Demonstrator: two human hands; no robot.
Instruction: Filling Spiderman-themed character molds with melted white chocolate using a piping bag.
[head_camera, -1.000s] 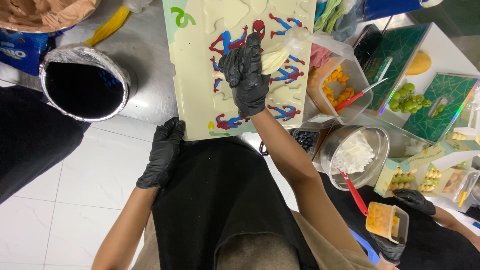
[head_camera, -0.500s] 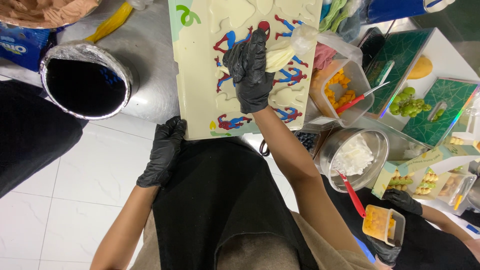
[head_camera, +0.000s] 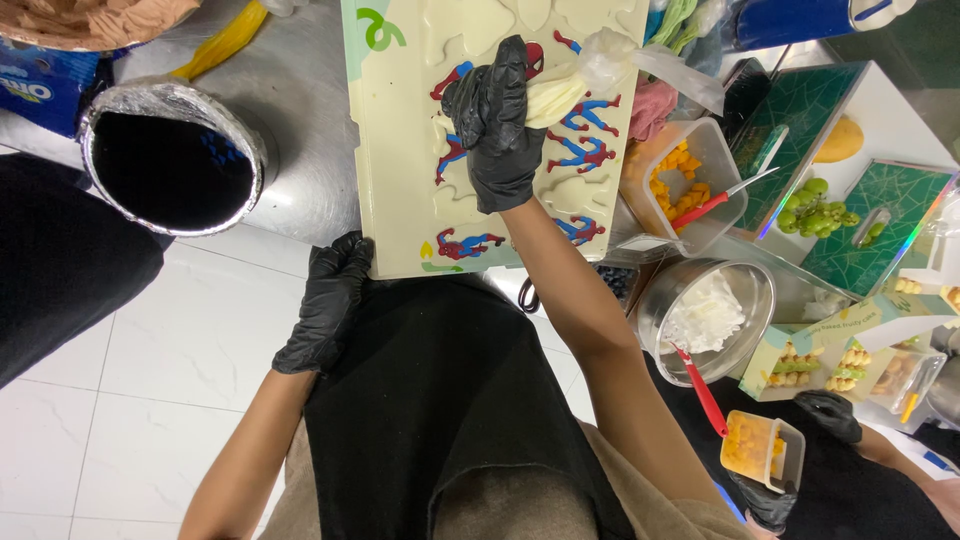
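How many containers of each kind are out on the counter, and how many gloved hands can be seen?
Foil-rimmed round pot: 1
Steel bowl of white cream: 1
Clear tubs of orange fruit, one on the counter, one held by a co-worker: 2
Black-gloved hands, left hand, right hand, co-worker's: 4
Total: 8
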